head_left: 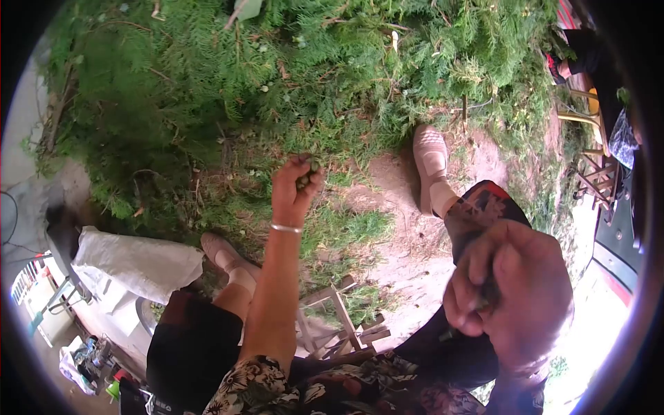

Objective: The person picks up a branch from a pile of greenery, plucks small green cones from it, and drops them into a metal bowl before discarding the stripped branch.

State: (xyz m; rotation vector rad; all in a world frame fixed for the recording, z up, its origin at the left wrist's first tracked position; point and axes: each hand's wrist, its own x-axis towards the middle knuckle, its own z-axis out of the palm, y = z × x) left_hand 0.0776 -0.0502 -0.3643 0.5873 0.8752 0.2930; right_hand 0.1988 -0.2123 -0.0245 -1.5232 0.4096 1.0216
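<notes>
Here, mid-frame, the left hand (299,185) curls around small, round green plant pieces (303,181), likely light, firm, best cupped; lower right, the right hand's (515,294) hold is blurred, unclear.

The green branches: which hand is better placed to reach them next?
Probably the left hand: it is stretched toward the green branches, though it holds small green pieces. The right hand looks large and blurred, closer to the camera.
</notes>
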